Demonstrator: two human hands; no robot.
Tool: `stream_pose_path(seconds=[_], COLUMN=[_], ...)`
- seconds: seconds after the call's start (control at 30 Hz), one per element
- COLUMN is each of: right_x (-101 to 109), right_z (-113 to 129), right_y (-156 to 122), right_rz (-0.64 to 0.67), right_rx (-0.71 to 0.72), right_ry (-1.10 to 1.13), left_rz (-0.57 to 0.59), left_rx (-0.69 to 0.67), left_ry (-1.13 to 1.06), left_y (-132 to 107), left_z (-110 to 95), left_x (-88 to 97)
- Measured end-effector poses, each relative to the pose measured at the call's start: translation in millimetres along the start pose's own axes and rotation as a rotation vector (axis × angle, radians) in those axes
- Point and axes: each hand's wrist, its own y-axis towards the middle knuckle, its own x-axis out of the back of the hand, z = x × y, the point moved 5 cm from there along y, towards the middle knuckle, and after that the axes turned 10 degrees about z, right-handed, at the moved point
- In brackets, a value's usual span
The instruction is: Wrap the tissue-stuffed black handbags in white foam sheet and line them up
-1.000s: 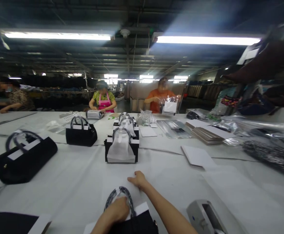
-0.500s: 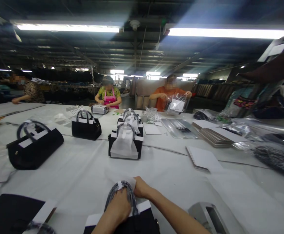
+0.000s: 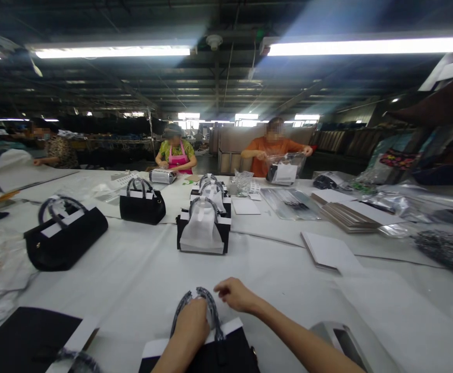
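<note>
Right hand (image 3: 236, 295) is lifting away from the handles (image 3: 210, 306), where it was pinching at white paper half a second ago. It is now hovering just above the white table cover (image 3: 133, 290), its fingers loosely curled and gripping nothing. The left hand (image 3: 190, 327) is pressing down on those dark handles, which are arching up on both sides of it. Its fingertips are tucked out of sight, so I cannot tell whether they are closing on anything. The handles belong to a black handbag (image 3: 232, 356) with a white band along its top, which is sitting at the near edge of the table, right under the camera.

A grey tape dispenser (image 3: 341, 342) is lying just beside the right forearm, and a flat black panel (image 3: 24, 336) is lying at the near left.

Farther out, a wrapped bag (image 3: 202, 234) with white paper over its front is heading a short row of like bags. An upright black bag (image 3: 142, 206) and a tilted black bag (image 3: 66, 237) are sitting to its left, and a stack of white cards (image 3: 327, 251) is resting to its right.

At the far side, a person in a pink apron (image 3: 174, 153) is bending over a silvery packet, and a person in an orange shirt (image 3: 267, 150) is holding up a clear bag (image 3: 284, 171).
</note>
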Motion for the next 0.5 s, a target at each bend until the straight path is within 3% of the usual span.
stream_pose_path(seconds=[0.1, 0.23, 0.33, 0.43, 0.5], right_x=[7, -26, -43, -44, -43], right_z=[38, 79, 82, 78, 75], right_y=[-44, -85, -89, -83, -80], right_rz=[-0.276, -0.348, -0.365, -0.378, -0.396], right_rx=[0.080, 0.213, 0.155, 0.112, 0.102], right_ry=[0.032, -0.016, -0.068, -0.094, -0.102], left_rz=[-0.034, -0.109, -0.210, -0.339, -0.482], left_rx=[-0.050, -0.168, -0.232, -0.290, -0.399], left_ry=[0.043, 0.080, 0.072, 0.023, -0.075], left_y=[-1, -12, -23, -33, -42], left_z=[0, -7, -10, -8, -6], left_x=[0.4, 7.3, 17.3, 28.8, 38.5])
